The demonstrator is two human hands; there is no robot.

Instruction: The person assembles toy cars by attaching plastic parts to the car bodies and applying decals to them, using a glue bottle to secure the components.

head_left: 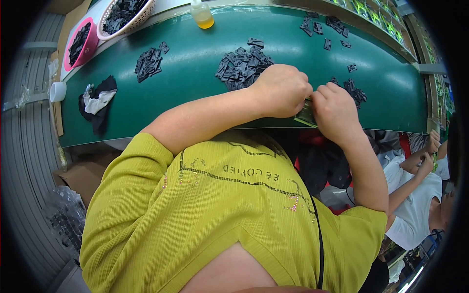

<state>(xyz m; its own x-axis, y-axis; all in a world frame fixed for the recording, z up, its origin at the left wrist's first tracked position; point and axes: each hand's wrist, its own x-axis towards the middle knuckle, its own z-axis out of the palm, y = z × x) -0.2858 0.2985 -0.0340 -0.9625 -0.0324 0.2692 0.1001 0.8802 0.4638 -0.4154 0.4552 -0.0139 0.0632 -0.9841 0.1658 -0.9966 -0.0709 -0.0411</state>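
Note:
My left hand (283,90) and my right hand (337,110) are close together over the front edge of the green table. Both are closed, fingers curled in, knuckles nearly touching. A thin, shiny greenish flat piece (307,117) shows between and below them, gripped from both sides; my fingers hide its upper part. Just beyond my left hand lies a large heap of small dark grey plastic parts (239,66). Beside my right hand is a smaller group of the same parts (355,93).
More dark parts lie in a pile (150,63) at left and scattered at far right (317,28). A pink basin (89,46), a pale basket (102,30), a bottle of yellow liquid (202,17) and a dark cloth (100,117) stand around. Another person (415,210) works at right.

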